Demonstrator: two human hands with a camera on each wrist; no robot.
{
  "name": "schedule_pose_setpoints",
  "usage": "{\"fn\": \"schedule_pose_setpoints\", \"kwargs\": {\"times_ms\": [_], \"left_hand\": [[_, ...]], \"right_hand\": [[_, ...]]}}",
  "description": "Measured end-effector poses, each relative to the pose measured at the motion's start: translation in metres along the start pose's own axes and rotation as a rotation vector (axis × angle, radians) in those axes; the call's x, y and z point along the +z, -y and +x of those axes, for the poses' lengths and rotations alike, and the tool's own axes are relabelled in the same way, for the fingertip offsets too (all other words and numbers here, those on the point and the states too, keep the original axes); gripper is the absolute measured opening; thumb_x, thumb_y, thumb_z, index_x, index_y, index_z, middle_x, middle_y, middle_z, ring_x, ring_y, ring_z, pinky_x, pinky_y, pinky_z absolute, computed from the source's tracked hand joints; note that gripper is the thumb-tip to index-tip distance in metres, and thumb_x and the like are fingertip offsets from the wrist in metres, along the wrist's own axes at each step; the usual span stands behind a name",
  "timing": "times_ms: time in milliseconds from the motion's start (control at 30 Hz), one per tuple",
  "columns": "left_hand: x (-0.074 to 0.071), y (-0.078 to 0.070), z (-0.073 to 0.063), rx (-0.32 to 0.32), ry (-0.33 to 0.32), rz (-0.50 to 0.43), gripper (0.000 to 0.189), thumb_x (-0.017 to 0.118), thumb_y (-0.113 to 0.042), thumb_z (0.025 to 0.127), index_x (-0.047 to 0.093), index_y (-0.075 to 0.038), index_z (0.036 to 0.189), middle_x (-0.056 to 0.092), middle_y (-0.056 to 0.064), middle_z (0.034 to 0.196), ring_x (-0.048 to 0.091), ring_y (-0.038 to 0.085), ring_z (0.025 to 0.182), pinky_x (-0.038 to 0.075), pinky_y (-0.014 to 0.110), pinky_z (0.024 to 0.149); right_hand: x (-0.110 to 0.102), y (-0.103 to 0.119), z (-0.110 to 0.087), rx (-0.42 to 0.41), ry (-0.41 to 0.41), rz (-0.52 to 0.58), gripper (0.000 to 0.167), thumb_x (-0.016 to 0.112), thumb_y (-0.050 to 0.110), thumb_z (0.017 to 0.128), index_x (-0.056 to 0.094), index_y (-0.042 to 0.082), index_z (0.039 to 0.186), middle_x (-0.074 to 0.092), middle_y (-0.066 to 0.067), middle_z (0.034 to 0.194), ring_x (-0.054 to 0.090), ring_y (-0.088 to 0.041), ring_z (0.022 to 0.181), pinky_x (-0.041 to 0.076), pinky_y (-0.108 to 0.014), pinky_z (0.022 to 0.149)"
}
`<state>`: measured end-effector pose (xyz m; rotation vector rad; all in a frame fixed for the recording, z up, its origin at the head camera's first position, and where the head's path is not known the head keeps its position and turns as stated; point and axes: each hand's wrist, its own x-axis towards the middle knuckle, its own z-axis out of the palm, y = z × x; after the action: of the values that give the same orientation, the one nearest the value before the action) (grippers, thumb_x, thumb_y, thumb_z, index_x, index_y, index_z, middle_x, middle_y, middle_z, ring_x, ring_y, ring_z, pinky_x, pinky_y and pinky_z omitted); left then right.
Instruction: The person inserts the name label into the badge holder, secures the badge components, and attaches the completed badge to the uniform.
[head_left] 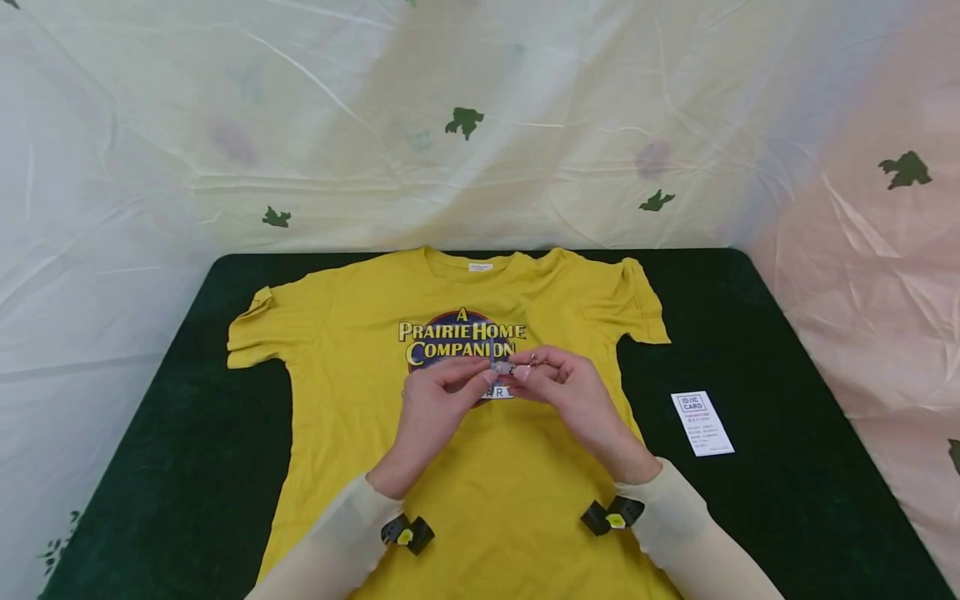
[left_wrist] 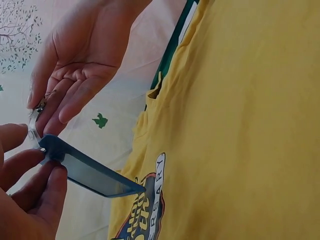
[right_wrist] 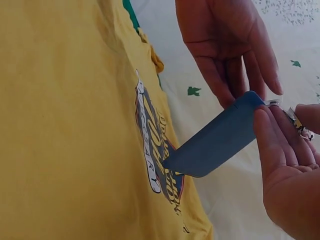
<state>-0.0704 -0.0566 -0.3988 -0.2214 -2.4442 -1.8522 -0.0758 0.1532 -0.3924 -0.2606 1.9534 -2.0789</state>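
Note:
Over the yellow T-shirt's (head_left: 465,467) chest print, both hands meet at a blue ID card holder (left_wrist: 100,172) with a small clear strap and a metal clip (left_wrist: 40,106). My left hand (head_left: 438,408) pinches the holder's top end between thumb and fingers; the holder hangs down towards the shirt, nearly edge-on in the head view. The right hand (head_left: 573,396) pinches the metal clip end between thumb and forefinger. In the right wrist view the holder's plain blue side (right_wrist: 215,140) faces the camera. Whether the strap is fastened cannot be made out.
A white printed card (head_left: 702,423) lies on the dark green table (head_left: 787,500), right of the shirt. The shirt is spread flat with its collar at the far edge. A pale curtain (head_left: 337,125) with green leaf shapes hangs behind and at the sides.

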Motion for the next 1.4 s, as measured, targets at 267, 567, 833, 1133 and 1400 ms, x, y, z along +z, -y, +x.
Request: {"fn": "schedule_pose_setpoints", "kwargs": {"times_ms": [267, 567, 833, 1133, 1400], "left_hand": [[0.001, -0.0006, 0.0, -0.043, 0.015, -0.089, 0.023, 0.086, -0.027, 0.088, 0.084, -0.014, 0.106, 0.079, -0.003, 0.105, 0.074, 0.011, 0.099, 0.062, 0.027, 0.075], [-0.0002, -0.0013, -0.0008, -0.027, 0.015, -0.062, 0.02, 0.086, -0.028, 0.088, 0.084, -0.013, 0.102, 0.079, -0.005, 0.101, 0.074, 0.009, 0.098, 0.061, 0.026, 0.08], [-0.0001, -0.0024, -0.0029, -0.009, 0.009, -0.059, 0.021, 0.086, -0.023, 0.088, 0.083, -0.01, 0.104, 0.08, 0.001, 0.095, 0.076, 0.015, 0.087, 0.062, 0.026, 0.076], [0.0045, 0.0006, -0.003, 0.081, -0.062, -0.039, 0.015, 0.084, -0.012, 0.086, 0.084, -0.008, 0.101, 0.08, 0.005, 0.094, 0.077, 0.016, 0.081, 0.062, 0.026, 0.071], [0.0084, 0.0031, -0.0036, 0.18, -0.121, 0.054, 0.014, 0.081, -0.009, 0.085, 0.084, -0.007, 0.098, 0.079, 0.004, 0.09, 0.076, 0.014, 0.077, 0.062, 0.026, 0.069]], "right_hand": [[-0.0017, -0.0002, -0.0003, 0.008, 0.027, -0.046, 0.025, 0.064, 0.017, 0.104, 0.069, 0.0, 0.122, 0.075, -0.013, 0.116, 0.071, -0.032, 0.111, 0.058, -0.038, 0.096], [-0.0032, -0.0004, -0.0005, 0.007, 0.06, -0.053, 0.026, 0.064, 0.017, 0.105, 0.067, -0.001, 0.123, 0.075, -0.02, 0.114, 0.072, -0.03, 0.109, 0.058, -0.037, 0.097], [-0.0024, -0.0014, 0.0007, 0.01, 0.064, -0.059, 0.027, 0.064, 0.018, 0.105, 0.066, -0.002, 0.123, 0.075, -0.019, 0.114, 0.072, -0.029, 0.11, 0.057, -0.036, 0.097], [0.0009, -0.0024, 0.002, 0.011, 0.042, -0.091, 0.027, 0.065, 0.02, 0.104, 0.067, 0.0, 0.123, 0.077, -0.015, 0.111, 0.072, -0.028, 0.109, 0.057, -0.035, 0.097], [0.0059, -0.0016, 0.0021, 0.029, 0.023, -0.088, 0.025, 0.065, 0.017, 0.104, 0.068, 0.0, 0.122, 0.077, -0.015, 0.111, 0.071, -0.029, 0.11, 0.057, -0.034, 0.097]]}}
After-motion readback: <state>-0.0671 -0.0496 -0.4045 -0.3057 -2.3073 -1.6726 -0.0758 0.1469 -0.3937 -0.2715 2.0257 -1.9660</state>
